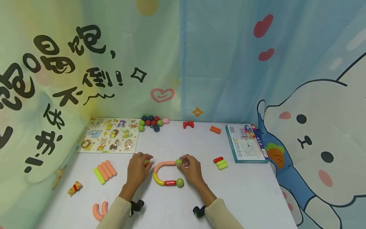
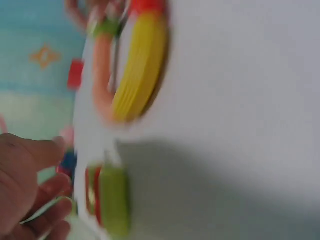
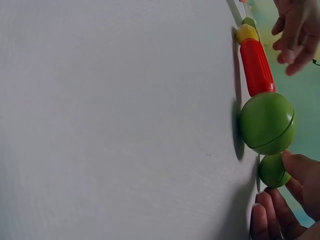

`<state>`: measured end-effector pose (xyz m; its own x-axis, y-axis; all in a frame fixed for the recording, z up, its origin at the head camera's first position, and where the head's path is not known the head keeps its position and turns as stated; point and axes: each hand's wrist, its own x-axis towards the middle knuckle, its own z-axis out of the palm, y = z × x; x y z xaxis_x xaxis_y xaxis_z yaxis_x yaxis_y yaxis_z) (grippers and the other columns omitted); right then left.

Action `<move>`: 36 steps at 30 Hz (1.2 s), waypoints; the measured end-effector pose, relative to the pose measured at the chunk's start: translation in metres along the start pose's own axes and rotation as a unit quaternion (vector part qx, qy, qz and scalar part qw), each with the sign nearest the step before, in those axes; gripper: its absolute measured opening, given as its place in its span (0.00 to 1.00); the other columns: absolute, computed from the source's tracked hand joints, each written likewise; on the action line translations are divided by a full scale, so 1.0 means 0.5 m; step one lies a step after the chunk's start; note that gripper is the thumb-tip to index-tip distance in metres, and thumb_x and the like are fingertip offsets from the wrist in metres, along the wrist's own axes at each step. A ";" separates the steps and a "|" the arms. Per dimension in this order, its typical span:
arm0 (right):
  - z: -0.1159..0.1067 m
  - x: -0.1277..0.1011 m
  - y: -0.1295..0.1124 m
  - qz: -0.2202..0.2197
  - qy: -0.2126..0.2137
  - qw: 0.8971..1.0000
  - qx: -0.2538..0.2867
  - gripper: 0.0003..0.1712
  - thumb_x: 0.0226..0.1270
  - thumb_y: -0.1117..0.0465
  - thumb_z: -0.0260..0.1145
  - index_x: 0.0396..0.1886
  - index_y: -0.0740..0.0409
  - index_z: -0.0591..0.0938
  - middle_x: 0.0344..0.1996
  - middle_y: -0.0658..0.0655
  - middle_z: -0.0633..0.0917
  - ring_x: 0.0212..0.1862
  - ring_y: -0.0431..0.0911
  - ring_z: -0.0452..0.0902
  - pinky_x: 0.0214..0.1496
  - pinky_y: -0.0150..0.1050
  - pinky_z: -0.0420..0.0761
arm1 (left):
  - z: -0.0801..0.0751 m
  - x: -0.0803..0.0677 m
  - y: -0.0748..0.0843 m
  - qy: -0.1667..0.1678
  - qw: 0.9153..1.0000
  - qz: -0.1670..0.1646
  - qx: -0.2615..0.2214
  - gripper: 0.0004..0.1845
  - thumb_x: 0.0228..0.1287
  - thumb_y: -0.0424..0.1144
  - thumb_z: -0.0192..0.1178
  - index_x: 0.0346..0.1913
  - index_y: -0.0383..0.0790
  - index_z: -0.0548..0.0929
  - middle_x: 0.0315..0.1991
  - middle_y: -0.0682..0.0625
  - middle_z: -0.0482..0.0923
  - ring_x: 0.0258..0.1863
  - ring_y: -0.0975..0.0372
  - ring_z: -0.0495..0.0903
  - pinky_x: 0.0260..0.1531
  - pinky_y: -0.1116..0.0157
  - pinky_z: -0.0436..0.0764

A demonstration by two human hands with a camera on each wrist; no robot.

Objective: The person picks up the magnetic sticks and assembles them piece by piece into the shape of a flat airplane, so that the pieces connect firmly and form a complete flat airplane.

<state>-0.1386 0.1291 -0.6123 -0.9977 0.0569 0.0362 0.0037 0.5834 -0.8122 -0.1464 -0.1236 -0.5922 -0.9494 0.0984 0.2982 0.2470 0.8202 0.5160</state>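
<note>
1. Head view shows a U-shaped chain of rods (image 1: 163,173) lying on the white table (image 1: 243,190) between the two hands: a pink curved rod on top, a yellow curve at the bend, a red straight rod along the bottom, and a green ball at each open end.
2. The right hand (image 1: 192,168) rests at the upper end, its fingers curled round the upper green ball (image 1: 179,162); the right wrist view shows fingertips touching that ball (image 3: 273,170), with the lower green ball (image 3: 266,123) and red rod (image 3: 256,67) just beside it.
3. The left hand (image 1: 139,167) sits just left of the bend, fingers curled and pinching a small piece (image 1: 147,163) that looks yellow and red; what it is cannot be told. The left wrist view is blurred and adds little.
4. Risk, as a judgement: the chain lies loose on the table, so a push on the upper ball could swing the pink arm or split a joint.
5. The free lower ball could also roll away if knocked.
6. The left hand's piece sits close to the pink curve and could nudge it sideways.
</note>
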 end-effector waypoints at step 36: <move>-0.001 -0.011 0.004 -0.008 0.017 1.000 0.023 0.16 0.62 0.64 0.80 0.48 0.53 0.86 0.42 0.53 0.90 0.41 0.46 0.84 0.43 0.30 0.80 | 0.144 0.102 0.153 -0.121 0.980 -0.117 -0.108 0.11 0.70 0.42 0.70 0.51 0.44 0.86 0.26 0.52 0.83 0.25 0.61 0.76 0.31 0.63 0.71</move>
<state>-0.1332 0.1300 -0.6138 -0.9948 0.0762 0.0682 -0.0156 0.5462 -0.8375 -0.1897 -0.0151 -0.5953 -0.9967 0.0742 -0.0341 0.0277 0.7008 0.7128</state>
